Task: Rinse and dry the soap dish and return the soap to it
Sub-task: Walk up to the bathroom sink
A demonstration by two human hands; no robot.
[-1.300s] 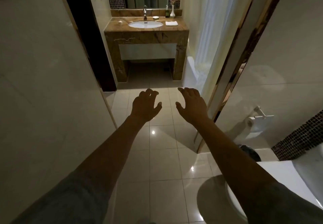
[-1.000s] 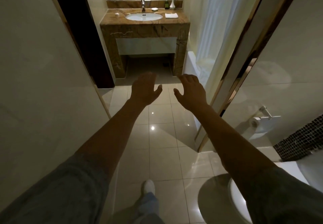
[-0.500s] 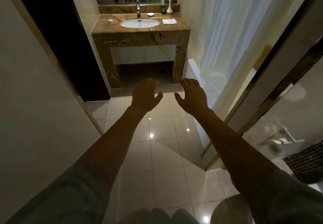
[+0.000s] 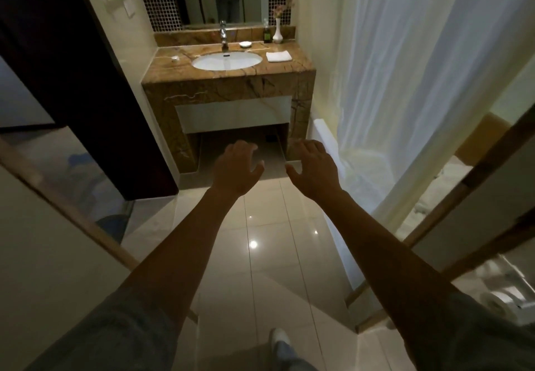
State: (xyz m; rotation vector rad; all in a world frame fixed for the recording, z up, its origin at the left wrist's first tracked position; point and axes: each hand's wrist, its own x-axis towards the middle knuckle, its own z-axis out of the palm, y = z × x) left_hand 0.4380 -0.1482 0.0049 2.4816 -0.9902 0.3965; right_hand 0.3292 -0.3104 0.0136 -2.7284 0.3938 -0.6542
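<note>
2 hands, left hand (image 4: 236,169) & right hand (image 4: 314,168), fingers apart, empty; 1 soap dish (image 4: 245,44) by 1 sink (image 4: 227,61).

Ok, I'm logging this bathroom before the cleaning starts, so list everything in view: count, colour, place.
soap dish: one, white, counter behind basin, right of tap
basin: one, white, set in counter
tap: one, chrome, behind basin
folded towel: one, white, counter right of basin
bottle: one, dark green, back right corner
vase: one, white, beside bottle
small item: one, pale, counter left of basin; too small to identify
counter: one, brown marble
curtain: one, white, right
left hand: open, empty
right hand: open, empty
</note>
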